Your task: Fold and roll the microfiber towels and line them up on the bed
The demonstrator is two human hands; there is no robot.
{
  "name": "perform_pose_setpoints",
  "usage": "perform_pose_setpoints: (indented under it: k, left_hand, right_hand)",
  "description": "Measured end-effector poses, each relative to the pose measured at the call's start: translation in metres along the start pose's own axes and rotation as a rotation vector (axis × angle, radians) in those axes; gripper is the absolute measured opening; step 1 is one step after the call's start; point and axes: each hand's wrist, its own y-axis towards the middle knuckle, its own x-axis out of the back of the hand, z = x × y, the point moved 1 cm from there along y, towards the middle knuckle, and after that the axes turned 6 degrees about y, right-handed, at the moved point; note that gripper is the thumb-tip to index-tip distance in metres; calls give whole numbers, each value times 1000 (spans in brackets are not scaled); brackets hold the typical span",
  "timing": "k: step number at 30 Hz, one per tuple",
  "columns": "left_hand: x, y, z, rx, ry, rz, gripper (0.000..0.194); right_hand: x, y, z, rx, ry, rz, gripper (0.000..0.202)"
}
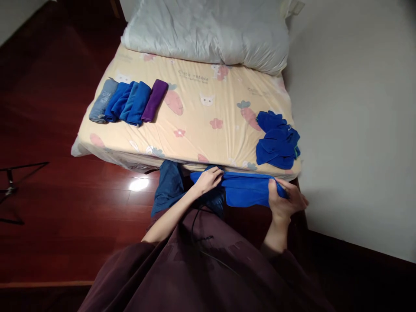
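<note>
A blue cloth [247, 190] is stretched between my two hands, just off the near edge of the bed and partly over my lap. My left hand [210, 179] is closed on its left part, fingers pinched at the upper edge. The right end is gripped by my right hand [286, 198], its thumb on top. Beyond my right hand, a crumpled blue cloth pile [277, 141] lies at the bed's right corner. Several rolled cloths stand side by side at the left of the bed: a grey one [103, 102], blue ones [138, 103] and a purple one [155, 100].
The bed [201, 117] has a yellow patterned sheet. A large pale quilt [208, 30] is heaped across its far end. A white wall [351, 121] rises on the right. Black tripod legs [11, 190] are on the dark red floor [81, 216] at the left.
</note>
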Motion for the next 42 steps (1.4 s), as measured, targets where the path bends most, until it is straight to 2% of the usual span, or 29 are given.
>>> perform_pose_setpoints:
  k: [4,7,10,13,15,17,20,24,27,31,34,38,40,42]
  left_hand:
    - [-21,-16,27,-51,3,145,23]
    - [-43,-26,44,0,29,209,23]
    - [-53,-35,61,148,53,184,25]
    - [-44,-43,79,287,83,114,24]
    - [-29,-48,92,368,104,37,22]
    - [-5,-55,105,433,125,-77,25]
    - [41,-67,124,469,159,-264,34]
    - [109,-91,140,473,251,-431,38]
    - [156,-120,135,495,384,-586,35]
    - [204,-177,114,531,561,-745,27]
    - [221,-225,97,579,664,-773,23]
    - [220,-280,80,670,757,-752,25]
    - [214,-300,73,741,774,-704,25]
    - [209,-314,67,805,741,-633,25]
  right_hand:
    - [1,-6,1,-35,41,-70,31]
    - [6,-9,0,-125,-12,-69,38]
    - [14,-9,-5,-186,-71,-73,45]
    - [22,-6,-14,-212,-80,-98,46]
    - [25,-5,-22,-199,-55,-141,44]
    - [26,-5,-31,-192,-46,-178,43]
    - [24,-5,-47,-237,-59,-183,43]
    - [19,-4,-74,-277,-35,-132,43]
    - [17,-7,-90,-277,-64,14,48]
    - [20,-25,-99,-274,74,353,50]
    - [23,-52,-99,-339,230,642,48]
    - [27,-91,-102,-437,384,991,44]
    - [29,-105,-109,-420,395,1058,41]
    - [31,-115,-120,-385,348,1047,38]
